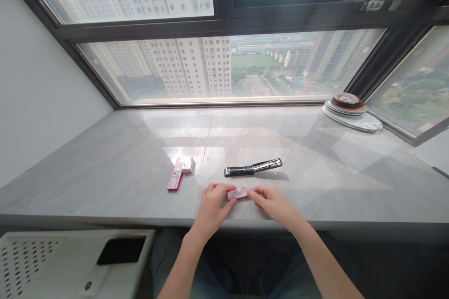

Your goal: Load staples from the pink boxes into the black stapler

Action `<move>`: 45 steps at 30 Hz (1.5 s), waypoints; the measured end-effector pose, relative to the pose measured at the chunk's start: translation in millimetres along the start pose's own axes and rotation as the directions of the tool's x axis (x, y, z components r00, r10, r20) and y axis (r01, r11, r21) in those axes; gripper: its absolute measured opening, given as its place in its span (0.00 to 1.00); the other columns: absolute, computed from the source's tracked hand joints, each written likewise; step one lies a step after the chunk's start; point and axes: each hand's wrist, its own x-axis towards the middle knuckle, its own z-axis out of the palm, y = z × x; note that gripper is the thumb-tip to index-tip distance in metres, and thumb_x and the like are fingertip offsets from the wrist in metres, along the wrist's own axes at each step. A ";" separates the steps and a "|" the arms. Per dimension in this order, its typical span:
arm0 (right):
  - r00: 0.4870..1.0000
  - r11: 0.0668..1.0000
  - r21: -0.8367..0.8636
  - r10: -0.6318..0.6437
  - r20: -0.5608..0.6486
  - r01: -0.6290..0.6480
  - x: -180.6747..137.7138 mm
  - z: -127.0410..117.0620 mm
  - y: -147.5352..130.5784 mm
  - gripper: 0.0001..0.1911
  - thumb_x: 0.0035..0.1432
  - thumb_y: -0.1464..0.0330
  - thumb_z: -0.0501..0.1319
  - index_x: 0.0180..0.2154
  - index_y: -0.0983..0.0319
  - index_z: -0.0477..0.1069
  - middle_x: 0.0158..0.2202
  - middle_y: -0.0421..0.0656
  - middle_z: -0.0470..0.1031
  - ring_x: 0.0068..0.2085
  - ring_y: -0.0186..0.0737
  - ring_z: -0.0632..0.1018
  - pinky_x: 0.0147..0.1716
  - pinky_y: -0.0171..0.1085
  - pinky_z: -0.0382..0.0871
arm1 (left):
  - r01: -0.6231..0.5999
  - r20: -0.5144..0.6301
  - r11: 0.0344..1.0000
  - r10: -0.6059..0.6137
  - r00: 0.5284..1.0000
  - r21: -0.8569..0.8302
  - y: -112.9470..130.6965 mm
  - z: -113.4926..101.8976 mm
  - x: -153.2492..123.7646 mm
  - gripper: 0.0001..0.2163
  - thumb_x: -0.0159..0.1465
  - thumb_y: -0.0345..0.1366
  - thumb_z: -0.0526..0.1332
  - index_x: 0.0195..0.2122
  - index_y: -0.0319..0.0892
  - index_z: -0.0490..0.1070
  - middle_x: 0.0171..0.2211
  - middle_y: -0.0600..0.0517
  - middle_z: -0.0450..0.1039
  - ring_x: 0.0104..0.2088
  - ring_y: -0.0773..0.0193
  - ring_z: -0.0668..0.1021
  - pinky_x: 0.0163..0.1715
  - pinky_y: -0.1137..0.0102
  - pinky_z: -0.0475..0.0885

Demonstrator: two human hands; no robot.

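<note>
Between my two hands is a small pink-and-white box (237,193), probably of staples, close to the front edge of the sill. My left hand (214,203) grips its left end between thumb and fingers. At its right end, my right hand (270,202) pinches the corner with thumb and forefinger. Just beyond lies a black stapler (240,171), its arm swung wide and the metal channel showing. Left of my hands rest a similar red-edged box (174,181) and, touching it, an opened pink pack (184,164) with a silvery block on it.
A stack of round plates or mats (347,105) sits at the back right by the window. Below the sill at left stands a white perforated surface (45,271) with a black phone (121,250) on it. The grey sill (105,163) ends at a front edge near my wrists.
</note>
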 end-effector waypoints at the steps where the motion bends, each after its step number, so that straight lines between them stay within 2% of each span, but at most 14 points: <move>1: 1.000 1.000 -0.015 -0.007 -0.015 0.007 4.4 -1.4 -2.0 0.23 0.64 0.49 0.60 0.36 0.62 0.76 0.23 0.35 0.65 0.23 0.30 0.61 0.22 0.32 0.52 | -0.004 0.012 1.000 0.005 1.000 -0.023 3.6 4.2 7.2 0.15 0.65 0.36 0.67 0.53 0.54 0.75 0.49 0.53 0.78 0.52 0.54 0.75 0.56 0.56 0.69; 5: 0.999 0.997 -0.071 0.001 -0.045 -0.004 15.2 -17.6 2.0 0.25 0.62 0.48 0.60 0.29 0.63 0.72 0.22 0.35 0.61 0.24 0.30 0.58 0.23 0.33 0.48 | -0.041 0.056 0.996 0.045 0.997 -0.083 10.9 13.0 23.2 0.20 0.62 0.37 0.71 0.55 0.56 0.74 0.50 0.54 0.79 0.53 0.53 0.75 0.58 0.54 0.67; 11: 0.987 0.953 -0.285 0.062 -0.146 -0.102 13.8 -60.3 18.6 0.24 0.61 0.47 0.61 0.32 0.63 0.75 0.21 0.36 0.65 0.23 0.33 0.62 0.24 0.34 0.50 | -0.053 0.059 0.993 0.060 0.996 -0.104 7.2 14.5 20.6 0.19 0.66 0.35 0.66 0.58 0.55 0.72 0.54 0.54 0.77 0.53 0.54 0.74 0.57 0.55 0.68; 15: 0.958 0.855 -0.516 -0.111 -0.266 -0.044 8.1 -63.9 -0.6 0.16 0.61 0.54 0.62 0.36 0.59 0.78 0.22 0.37 0.69 0.25 0.36 0.69 0.27 0.35 0.55 | -0.047 0.050 0.994 0.052 0.997 -0.096 6.6 16.1 20.0 0.23 0.66 0.35 0.66 0.62 0.56 0.68 0.57 0.54 0.75 0.54 0.54 0.73 0.58 0.54 0.67; 19: 0.956 0.702 -0.692 -0.288 -0.060 0.168 15.8 -38.6 -33.6 0.10 0.62 0.62 0.61 0.37 0.52 0.83 0.27 0.39 0.78 0.30 0.39 0.74 0.29 0.36 0.56 | -0.047 0.041 0.995 0.051 0.998 -0.083 7.3 16.5 20.6 0.24 0.66 0.36 0.67 0.63 0.57 0.68 0.56 0.54 0.75 0.54 0.54 0.74 0.58 0.55 0.68; 22: 0.948 0.567 -0.785 -0.307 0.080 0.250 30.6 -18.0 -46.9 0.08 0.58 0.67 0.64 0.31 0.52 0.84 0.28 0.41 0.80 0.32 0.42 0.76 0.29 0.37 0.53 | -0.039 0.034 0.996 0.042 0.999 -0.077 7.7 15.9 20.5 0.24 0.65 0.36 0.67 0.62 0.56 0.69 0.56 0.53 0.76 0.54 0.53 0.74 0.58 0.55 0.68; 25: 0.935 0.487 -0.823 -0.327 0.138 0.292 41.2 -9.5 -49.1 0.08 0.55 0.70 0.65 0.27 0.54 0.82 0.26 0.43 0.79 0.31 0.43 0.76 0.30 0.38 0.52 | -0.022 0.037 0.996 0.025 0.999 -0.089 7.4 15.3 20.4 0.24 0.64 0.36 0.68 0.61 0.56 0.70 0.55 0.52 0.76 0.54 0.51 0.74 0.57 0.54 0.69; 27: 0.924 0.519 -0.790 -0.351 0.150 0.325 41.2 -12.6 -47.4 0.07 0.57 0.70 0.65 0.29 0.55 0.81 0.26 0.42 0.79 0.31 0.42 0.75 0.30 0.37 0.53 | -0.022 0.038 0.995 0.026 0.999 -0.099 6.7 14.9 20.5 0.23 0.64 0.36 0.68 0.60 0.56 0.70 0.55 0.52 0.77 0.54 0.52 0.74 0.57 0.54 0.69; 30: 0.925 0.680 -0.642 -0.356 0.131 0.353 32.0 -27.3 -40.2 0.08 0.64 0.65 0.61 0.35 0.54 0.80 0.25 0.38 0.76 0.29 0.38 0.73 0.30 0.36 0.56 | -0.031 0.035 0.994 0.035 0.999 -0.102 5.7 14.7 21.1 0.24 0.64 0.35 0.68 0.61 0.57 0.70 0.55 0.54 0.76 0.54 0.54 0.74 0.57 0.56 0.68; 32: 0.937 0.774 -0.545 -0.340 0.075 0.324 23.3 -39.3 -30.5 0.11 0.67 0.60 0.59 0.38 0.54 0.79 0.24 0.36 0.72 0.27 0.37 0.70 0.29 0.36 0.57 | -0.032 0.039 0.995 0.036 0.999 -0.099 5.6 14.6 21.6 0.24 0.65 0.35 0.68 0.62 0.57 0.69 0.54 0.54 0.76 0.53 0.54 0.74 0.57 0.57 0.69; 35: 0.949 0.844 -0.470 -0.312 -0.039 0.258 11.4 -54.4 -9.8 0.15 0.68 0.56 0.58 0.39 0.56 0.79 0.23 0.36 0.69 0.26 0.37 0.67 0.29 0.36 0.58 | -0.037 0.056 0.994 0.043 0.998 -0.100 6.6 14.1 21.7 0.23 0.65 0.36 0.67 0.61 0.57 0.69 0.54 0.54 0.76 0.53 0.54 0.74 0.57 0.56 0.68; 40: 0.945 0.873 -0.460 -0.273 -0.180 0.164 -1.6 -64.7 11.9 0.19 0.64 0.52 0.61 0.48 0.56 0.79 0.28 0.38 0.72 0.30 0.39 0.70 0.32 0.38 0.63 | -0.007 -0.028 0.994 0.004 1.000 -0.105 6.4 15.0 21.4 0.19 0.67 0.39 0.65 0.59 0.54 0.71 0.53 0.51 0.75 0.55 0.53 0.74 0.56 0.57 0.69; 43: 0.953 0.833 -0.518 -0.286 -0.098 0.197 -4.0 -59.9 9.0 0.21 0.59 0.53 0.67 0.51 0.53 0.79 0.33 0.39 0.74 0.32 0.40 0.72 0.34 0.38 0.65 | 0.100 -0.081 0.987 -0.111 0.990 -0.126 7.3 21.1 22.8 0.13 0.71 0.41 0.58 0.55 0.51 0.74 0.43 0.50 0.77 0.45 0.56 0.78 0.49 0.59 0.71; 45: 0.950 0.802 -0.547 -0.310 -0.037 0.240 -3.2 -53.5 4.3 0.17 0.59 0.55 0.67 0.48 0.52 0.80 0.34 0.39 0.74 0.33 0.40 0.72 0.35 0.38 0.66 | 0.132 -0.080 0.984 -0.142 0.987 -0.122 10.8 27.7 23.8 0.11 0.72 0.39 0.56 0.51 0.50 0.75 0.37 0.52 0.78 0.38 0.58 0.78 0.49 0.59 0.70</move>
